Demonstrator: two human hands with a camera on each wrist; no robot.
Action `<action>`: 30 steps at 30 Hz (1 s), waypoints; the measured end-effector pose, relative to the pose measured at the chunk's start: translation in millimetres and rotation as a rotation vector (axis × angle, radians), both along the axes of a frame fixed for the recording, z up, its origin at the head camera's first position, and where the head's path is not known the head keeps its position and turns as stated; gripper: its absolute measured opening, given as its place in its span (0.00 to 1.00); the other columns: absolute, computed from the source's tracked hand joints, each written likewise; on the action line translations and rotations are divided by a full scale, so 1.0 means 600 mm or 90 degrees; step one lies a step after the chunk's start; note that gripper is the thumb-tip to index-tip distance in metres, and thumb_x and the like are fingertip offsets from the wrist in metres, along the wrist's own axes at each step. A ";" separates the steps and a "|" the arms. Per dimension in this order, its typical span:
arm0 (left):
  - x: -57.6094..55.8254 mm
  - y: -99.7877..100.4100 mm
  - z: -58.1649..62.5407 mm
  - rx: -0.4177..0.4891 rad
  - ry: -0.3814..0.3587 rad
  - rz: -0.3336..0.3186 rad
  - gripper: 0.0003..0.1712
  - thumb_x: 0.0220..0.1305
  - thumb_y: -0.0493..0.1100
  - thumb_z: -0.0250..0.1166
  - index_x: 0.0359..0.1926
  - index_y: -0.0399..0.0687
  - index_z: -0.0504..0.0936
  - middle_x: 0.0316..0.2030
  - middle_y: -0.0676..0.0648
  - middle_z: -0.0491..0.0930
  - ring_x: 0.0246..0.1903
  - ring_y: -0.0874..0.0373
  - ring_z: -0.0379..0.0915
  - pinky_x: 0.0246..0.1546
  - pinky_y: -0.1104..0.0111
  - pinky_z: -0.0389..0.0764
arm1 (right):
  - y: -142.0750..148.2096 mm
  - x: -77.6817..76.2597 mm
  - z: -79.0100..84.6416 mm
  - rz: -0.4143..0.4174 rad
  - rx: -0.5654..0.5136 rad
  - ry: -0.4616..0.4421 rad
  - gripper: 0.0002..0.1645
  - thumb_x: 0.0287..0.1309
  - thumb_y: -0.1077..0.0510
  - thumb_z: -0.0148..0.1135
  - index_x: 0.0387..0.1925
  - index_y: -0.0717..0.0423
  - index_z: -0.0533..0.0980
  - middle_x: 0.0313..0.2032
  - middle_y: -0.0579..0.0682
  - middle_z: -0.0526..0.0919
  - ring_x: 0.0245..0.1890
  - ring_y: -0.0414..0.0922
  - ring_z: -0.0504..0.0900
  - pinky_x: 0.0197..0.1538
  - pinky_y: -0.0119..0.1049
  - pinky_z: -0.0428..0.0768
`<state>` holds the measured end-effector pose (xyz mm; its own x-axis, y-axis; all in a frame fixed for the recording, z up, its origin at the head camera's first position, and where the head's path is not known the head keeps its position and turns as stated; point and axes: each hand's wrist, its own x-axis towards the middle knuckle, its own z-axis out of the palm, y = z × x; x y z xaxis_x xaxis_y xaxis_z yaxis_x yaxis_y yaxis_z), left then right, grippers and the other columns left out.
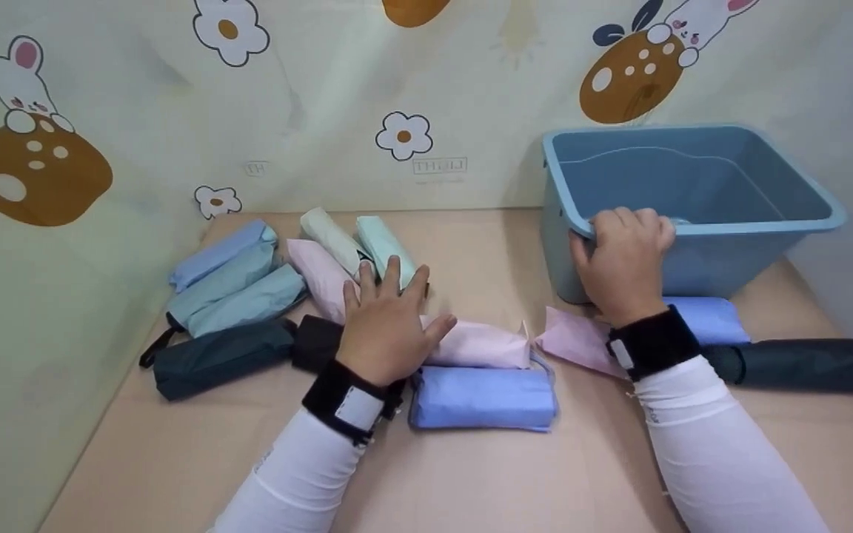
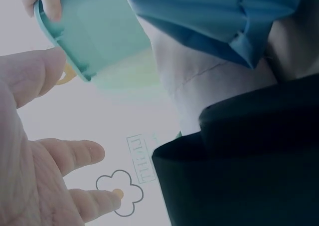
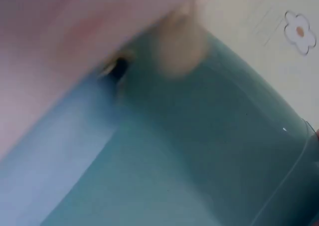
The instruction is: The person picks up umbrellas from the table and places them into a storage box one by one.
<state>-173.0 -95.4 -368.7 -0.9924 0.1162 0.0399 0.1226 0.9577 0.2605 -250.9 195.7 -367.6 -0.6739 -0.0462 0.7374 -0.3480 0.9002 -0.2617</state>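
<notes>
My left hand point(image 1: 386, 333), fingers spread, is over the middle of a group of folded umbrellas. Under or beside it lie a pale pink umbrella point(image 1: 482, 344), a black one point(image 1: 315, 344) and a blue one point(image 1: 486, 400). In the left wrist view its fingers are straight and hold nothing, next to a dark green umbrella point(image 2: 239, 176). My right hand point(image 1: 623, 266) grips the near-left corner of the blue plastic bin point(image 1: 737, 255), fingers over the rim. Its inside wall point(image 3: 199, 136) fills much of the right wrist view, partly blurred.
Left of my left hand lie a dark green umbrella point(image 1: 223, 359), teal ones point(image 1: 249, 303) and a blue one point(image 1: 223, 255). Mint point(image 1: 386, 248) and pink point(image 1: 319, 274) umbrellas lie behind it. Before the bin are pink point(image 1: 582, 340), blue point(image 1: 711, 320) and dark green point(image 1: 811, 365) ones. A printed curtain point(image 1: 323, 111) hangs behind.
</notes>
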 end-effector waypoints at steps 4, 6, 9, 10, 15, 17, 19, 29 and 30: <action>0.000 0.001 0.002 0.005 -0.004 -0.001 0.48 0.71 0.75 0.54 0.82 0.58 0.61 0.83 0.35 0.49 0.81 0.25 0.36 0.78 0.31 0.42 | -0.048 0.007 0.000 0.018 0.015 0.006 0.17 0.64 0.54 0.69 0.29 0.64 0.75 0.32 0.64 0.82 0.40 0.65 0.73 0.57 0.65 0.63; -0.001 0.002 0.002 0.008 -0.007 0.000 0.47 0.71 0.75 0.54 0.82 0.59 0.60 0.83 0.35 0.49 0.81 0.26 0.36 0.78 0.31 0.41 | -0.073 0.012 -0.001 0.026 0.024 0.009 0.17 0.64 0.54 0.69 0.29 0.64 0.76 0.33 0.63 0.83 0.40 0.64 0.74 0.57 0.64 0.64; -0.002 0.001 0.001 0.009 -0.008 0.000 0.47 0.71 0.75 0.54 0.82 0.59 0.61 0.83 0.36 0.49 0.82 0.26 0.36 0.78 0.31 0.42 | -0.108 0.019 -0.002 0.037 0.031 0.019 0.15 0.63 0.55 0.70 0.30 0.63 0.77 0.33 0.62 0.84 0.40 0.62 0.75 0.56 0.63 0.66; -0.002 0.001 0.000 0.007 -0.006 0.000 0.47 0.71 0.75 0.54 0.82 0.59 0.61 0.83 0.36 0.50 0.82 0.26 0.37 0.78 0.31 0.42 | -0.119 0.021 -0.001 0.041 0.033 0.021 0.15 0.63 0.55 0.70 0.30 0.62 0.77 0.33 0.61 0.84 0.40 0.62 0.75 0.56 0.62 0.66; -0.003 0.001 -0.001 0.004 0.004 -0.004 0.47 0.71 0.74 0.55 0.82 0.58 0.61 0.83 0.36 0.51 0.81 0.25 0.38 0.77 0.30 0.43 | -0.170 0.036 0.003 0.052 0.049 -0.002 0.17 0.63 0.51 0.71 0.32 0.60 0.77 0.34 0.58 0.84 0.41 0.59 0.76 0.55 0.59 0.68; -0.003 0.000 -0.001 0.007 0.005 -0.007 0.47 0.72 0.73 0.55 0.82 0.58 0.61 0.83 0.35 0.51 0.81 0.25 0.37 0.77 0.30 0.43 | -0.189 0.043 0.006 0.060 0.057 -0.018 0.18 0.63 0.49 0.72 0.32 0.59 0.77 0.34 0.56 0.84 0.40 0.57 0.76 0.55 0.57 0.69; -0.002 -0.003 0.001 0.012 0.008 -0.008 0.46 0.72 0.71 0.56 0.82 0.57 0.60 0.83 0.35 0.51 0.81 0.24 0.38 0.76 0.29 0.43 | -0.207 0.049 0.008 0.073 0.067 -0.026 0.18 0.63 0.48 0.72 0.33 0.58 0.77 0.35 0.55 0.84 0.40 0.56 0.76 0.54 0.55 0.70; -0.004 -0.019 0.030 0.068 0.052 0.001 0.52 0.72 0.59 0.63 0.83 0.40 0.51 0.83 0.34 0.48 0.82 0.29 0.39 0.78 0.34 0.46 | -0.249 0.072 0.032 0.288 0.023 -0.109 0.13 0.69 0.61 0.60 0.52 0.59 0.78 0.47 0.55 0.84 0.46 0.55 0.77 0.55 0.54 0.68; -0.005 -0.017 0.034 0.071 0.062 0.000 0.51 0.71 0.58 0.63 0.83 0.37 0.52 0.83 0.34 0.49 0.82 0.29 0.40 0.78 0.34 0.47 | -0.247 0.073 0.036 0.314 0.003 -0.121 0.15 0.67 0.64 0.58 0.54 0.60 0.78 0.48 0.55 0.84 0.48 0.55 0.77 0.56 0.54 0.68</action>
<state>-176.2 -105.6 -348.3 -0.9832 0.1063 0.1487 0.1530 0.9235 0.3517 -206.8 47.6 -346.1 -0.6932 -0.3948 0.6030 -0.6775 0.6423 -0.3583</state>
